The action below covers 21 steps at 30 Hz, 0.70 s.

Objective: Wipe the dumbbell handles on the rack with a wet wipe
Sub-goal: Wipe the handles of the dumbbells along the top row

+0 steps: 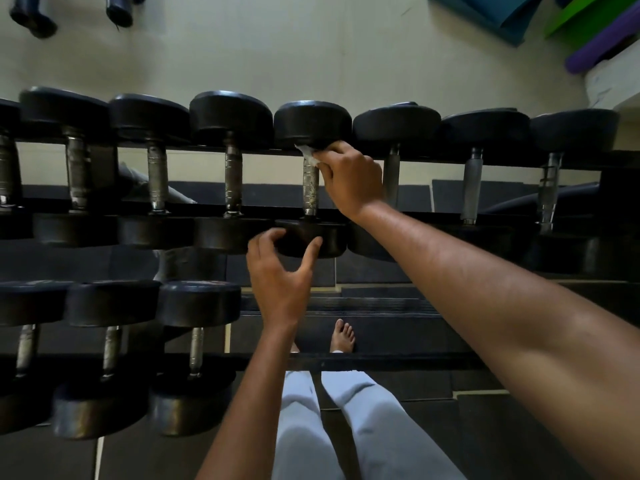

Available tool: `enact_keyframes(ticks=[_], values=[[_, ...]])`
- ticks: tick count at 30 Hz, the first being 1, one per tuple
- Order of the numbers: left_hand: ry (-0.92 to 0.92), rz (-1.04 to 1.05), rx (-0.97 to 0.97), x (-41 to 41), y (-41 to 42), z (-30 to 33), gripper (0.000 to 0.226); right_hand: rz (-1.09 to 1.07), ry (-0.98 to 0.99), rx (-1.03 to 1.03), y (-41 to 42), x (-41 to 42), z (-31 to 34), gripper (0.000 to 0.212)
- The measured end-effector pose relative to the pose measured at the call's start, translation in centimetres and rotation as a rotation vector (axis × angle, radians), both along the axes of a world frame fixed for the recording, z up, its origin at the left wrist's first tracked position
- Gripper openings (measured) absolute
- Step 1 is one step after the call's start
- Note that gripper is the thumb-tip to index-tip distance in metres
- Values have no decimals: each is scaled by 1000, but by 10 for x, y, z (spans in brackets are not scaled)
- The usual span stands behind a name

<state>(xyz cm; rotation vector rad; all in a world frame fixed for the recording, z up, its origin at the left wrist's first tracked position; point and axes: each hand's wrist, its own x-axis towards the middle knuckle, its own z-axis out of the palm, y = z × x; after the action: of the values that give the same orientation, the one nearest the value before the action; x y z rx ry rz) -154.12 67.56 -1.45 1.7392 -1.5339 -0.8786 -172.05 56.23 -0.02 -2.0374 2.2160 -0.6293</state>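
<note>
The left hand cupped the near head of one dumbbell at the front edge of the rack's upper tier, thumb and fingers curled round the black disc. Left of it, four more dumbbells sat across the two black rails, their knurled steel handles bridging the gap; a lower tier at the rack's left end carried three smaller ones. The right hand pinched a white wet wipe against the far end of that same dumbbell's handle, just under its rear head. Further right, three more dumbbells filled the tier to its end. Behind the rack stood a pale wall; below — dark floor mats, a bare foot, light trousers. Rolled mats — teal, green, purple — lay in the upper right corner.
</note>
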Motion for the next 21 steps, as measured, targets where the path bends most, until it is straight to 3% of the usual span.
enact_keyframes(ticks=[3, 9, 14, 18, 21], values=[[-35, -125, 52, 8, -21, 0, 60, -19, -21, 11, 1, 2, -5, 28], [-20, -153, 81, 14, -26, -2, 64, 53, -147, 173, 13, 5, -4, 21], [-18, -157, 82, 14, -27, 1, 67, -26, -182, 441, 36, 4, -7, 17], [-29, -171, 93, 15, -29, 4, 68, -198, -550, 639, 32, -1, -6, 6], [-22, -184, 100, 16, -31, 5, 67, -317, -714, 646, 23, -9, -3, 12]])
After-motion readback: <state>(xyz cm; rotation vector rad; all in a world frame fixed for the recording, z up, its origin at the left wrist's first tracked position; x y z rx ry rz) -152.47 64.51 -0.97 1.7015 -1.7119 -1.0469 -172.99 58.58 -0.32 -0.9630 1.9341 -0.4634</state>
